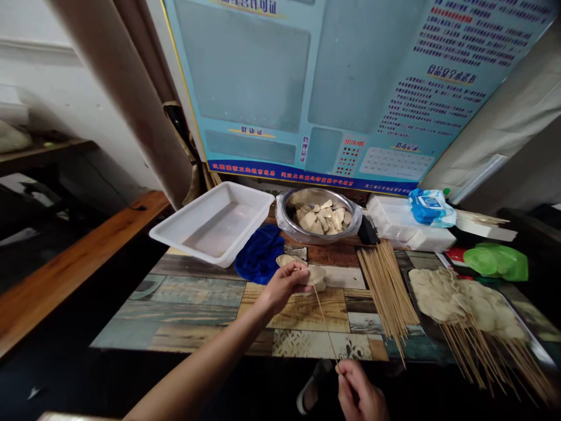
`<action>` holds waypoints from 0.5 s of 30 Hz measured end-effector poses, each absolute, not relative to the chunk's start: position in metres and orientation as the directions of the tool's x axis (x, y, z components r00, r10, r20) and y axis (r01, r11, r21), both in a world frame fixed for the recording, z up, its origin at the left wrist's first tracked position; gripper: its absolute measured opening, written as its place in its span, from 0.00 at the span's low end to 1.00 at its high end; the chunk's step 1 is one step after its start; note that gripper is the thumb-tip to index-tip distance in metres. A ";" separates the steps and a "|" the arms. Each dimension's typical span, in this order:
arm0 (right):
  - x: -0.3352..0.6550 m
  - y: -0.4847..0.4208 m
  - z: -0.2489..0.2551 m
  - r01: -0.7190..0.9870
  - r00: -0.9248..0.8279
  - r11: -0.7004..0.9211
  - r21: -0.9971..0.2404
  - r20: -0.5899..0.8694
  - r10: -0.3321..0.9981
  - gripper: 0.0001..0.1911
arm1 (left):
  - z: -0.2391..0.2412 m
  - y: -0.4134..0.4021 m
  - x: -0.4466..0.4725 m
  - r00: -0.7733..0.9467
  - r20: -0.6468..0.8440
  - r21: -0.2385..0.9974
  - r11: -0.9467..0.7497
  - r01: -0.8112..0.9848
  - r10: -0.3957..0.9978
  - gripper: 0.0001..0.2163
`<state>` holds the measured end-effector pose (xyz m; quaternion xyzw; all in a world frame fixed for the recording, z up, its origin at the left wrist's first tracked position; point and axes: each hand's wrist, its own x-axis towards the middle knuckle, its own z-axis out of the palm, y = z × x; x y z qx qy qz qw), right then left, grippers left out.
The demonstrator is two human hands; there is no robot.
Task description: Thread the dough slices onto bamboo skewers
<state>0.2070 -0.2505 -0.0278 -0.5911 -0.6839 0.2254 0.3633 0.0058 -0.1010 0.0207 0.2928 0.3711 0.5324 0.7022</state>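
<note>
My left hand (pixel 284 286) pinches a thin pale food slice (pixel 317 276) above the table; whether it is potato or something else I cannot tell. My right hand (pixel 360 390) is closed around the lower end of a thin wooden skewer (pixel 325 321), near the table's front edge. The skewer slants up from there, its upper end meeting the slice at my left fingertips. Just beyond my left hand are more pale slices (pixel 286 259), partly hidden by it. To the right lies a bundle of bare skewers (pixel 388 292).
A metal bowl (pixel 287 225) of slices stands at the back beside a white plastic tub (pixel 210 249) and a blue cloth (pixel 259 255). On the right a metal tray (pixel 532 345) carries loaded skewers (pixel 468 301), their sticks overhanging the front. Behind are a wipes pack (pixel 432 207) and green bag (pixel 495 261).
</note>
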 end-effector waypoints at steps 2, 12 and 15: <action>0.208 -0.250 -0.029 0.663 -0.058 0.211 -0.719 0.231 0.971 0.24 | 0.021 -0.102 0.007 0.143 -0.169 0.841 0.219 -0.495 0.975 0.15; 0.214 -0.251 -0.031 0.683 -0.107 0.244 -0.688 0.237 0.966 0.24 | 0.029 -0.110 0.014 0.139 -0.131 0.878 0.180 -0.443 0.982 0.15; 0.214 -0.252 -0.032 0.645 -0.067 0.245 -0.724 0.266 0.962 0.22 | 0.030 -0.109 0.013 0.188 -0.237 0.793 0.302 -0.529 0.953 0.15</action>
